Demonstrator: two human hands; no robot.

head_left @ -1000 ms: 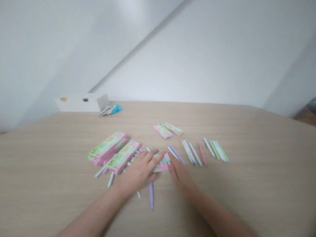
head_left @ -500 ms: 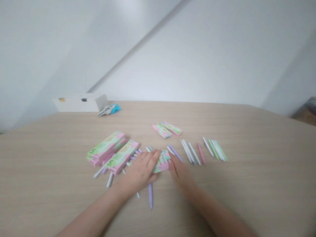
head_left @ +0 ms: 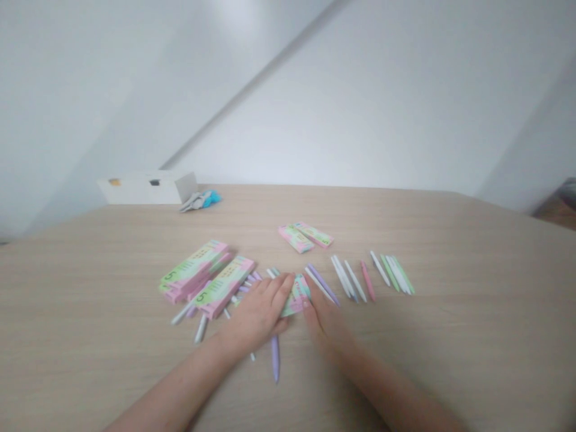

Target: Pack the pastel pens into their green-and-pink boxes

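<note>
A small pink and green pen box [head_left: 298,295] lies on the table between my hands. My left hand [head_left: 261,305] is laid over its left part, fingers together, and holds it. From the right, my right hand [head_left: 327,321] presses the box's right end with the thumb; its other fingers are partly hidden. A purple pen [head_left: 275,360] sticks out below my left hand. Just beyond my right hand lie a purple pen [head_left: 321,282] and a white one. More pens are partly covered by my left hand.
Stacked pen boxes [head_left: 195,267] and another box [head_left: 226,287] lie on loose pens at left. Two boxes [head_left: 296,238] lie farther back. A pink pen [head_left: 368,281] and several white and green pens [head_left: 396,274] are at right. A white carton [head_left: 144,189] and gloves [head_left: 201,200] sit behind.
My right hand has shifted slightly left and down along the box's right end, leaving more of the purple and white pens beside it visible. My left hand has hardly moved.
</note>
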